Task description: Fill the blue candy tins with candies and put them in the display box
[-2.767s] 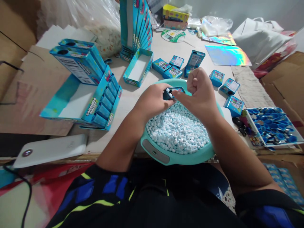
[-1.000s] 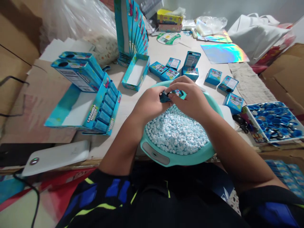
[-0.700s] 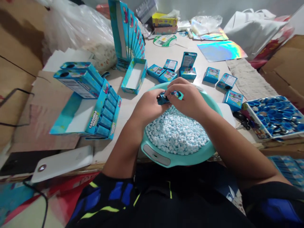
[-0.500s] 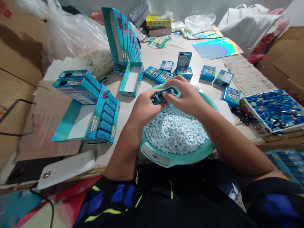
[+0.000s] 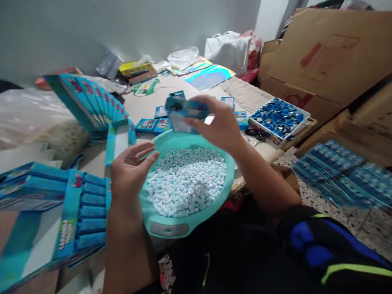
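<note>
My right hand point(image 5: 216, 122) grips a small blue candy box point(image 5: 183, 112), blurred by motion, with a dark round hole at its end. The box is held above the far side of a turquoise basin point(image 5: 167, 139). Inside the basin lie many small white and pale blue candies point(image 5: 186, 183). My left hand point(image 5: 131, 167) is off the box, at the basin's left rim, its fingers apart and nothing in them. Several more small blue boxes point(image 5: 147, 125) lie on the table behind the basin, partly hidden by my right hand and the held box.
On the left stands a display carton point(image 5: 69, 216) filled partly with blue boxes, near a fan of folded cartons point(image 5: 88, 98). At right sits a tray of blue caps point(image 5: 278, 118), beside keys point(image 5: 256, 134). Wrapped blue packs point(image 5: 343, 173) are low on the right, below cardboard boxes point(image 5: 333, 61).
My left hand has let go of the candy box and moved left. My right hand now holds it alone, raised over the basin's far side. The view has turned to the right.
</note>
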### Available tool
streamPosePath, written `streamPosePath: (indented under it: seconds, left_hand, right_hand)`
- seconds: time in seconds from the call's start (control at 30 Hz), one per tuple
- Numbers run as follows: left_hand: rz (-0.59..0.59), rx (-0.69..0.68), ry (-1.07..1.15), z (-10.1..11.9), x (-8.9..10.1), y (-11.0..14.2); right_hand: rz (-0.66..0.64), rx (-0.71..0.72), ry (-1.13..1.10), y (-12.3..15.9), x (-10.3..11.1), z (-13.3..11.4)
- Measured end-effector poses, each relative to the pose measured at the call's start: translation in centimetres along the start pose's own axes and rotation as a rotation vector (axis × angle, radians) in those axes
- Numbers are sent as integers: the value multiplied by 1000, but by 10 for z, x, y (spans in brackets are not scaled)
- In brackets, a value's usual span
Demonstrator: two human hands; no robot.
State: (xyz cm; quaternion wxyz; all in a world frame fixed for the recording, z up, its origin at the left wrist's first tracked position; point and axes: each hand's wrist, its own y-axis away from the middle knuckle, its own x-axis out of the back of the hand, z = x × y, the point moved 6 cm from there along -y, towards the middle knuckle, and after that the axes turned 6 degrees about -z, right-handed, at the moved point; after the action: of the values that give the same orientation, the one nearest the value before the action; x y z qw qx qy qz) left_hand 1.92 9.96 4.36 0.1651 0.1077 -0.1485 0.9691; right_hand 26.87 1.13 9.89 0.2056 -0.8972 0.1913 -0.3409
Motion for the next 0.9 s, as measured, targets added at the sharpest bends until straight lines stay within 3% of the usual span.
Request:
streamPosePath:
  seconds: [0.13, 0.2, 0.3, 0.4, 0.5, 0.6, 0.67, 0.77, 0.9]
  left_hand:
    - [-76, -42, -105, 8, -7, 3]
    - [-154, -14, -160, 4, -11, 3]
    - [-193, 34, -241, -3, -14, -3]
    - [-261, 35, -345, 3, -24, -17]
    - [-545, 37, -588, 18, -51, -38]
    - [-908, 149, -809, 25, -86, -53]
    - [-1052, 148, -808, 27, -112, -59]
    - [-1079, 3, -592, 22, -147, -58]
    - [-1174, -61, -479, -9, -169, -38]
  right_hand:
    - [234, -179, 144, 35, 59, 65]
    - [268, -265, 182, 50, 66, 101]
    - [241, -366, 180, 64, 59, 137]
    - [181, -369, 105, 75, 48, 148]
    - [182, -319, 22, 95, 43, 146]
    - [474, -314, -64, 130, 46, 152]
    - [666, -337, -138, 153, 44, 160]
    - [714, -408, -164, 163, 36, 173]
    - [632, -493, -170, 156, 34, 187]
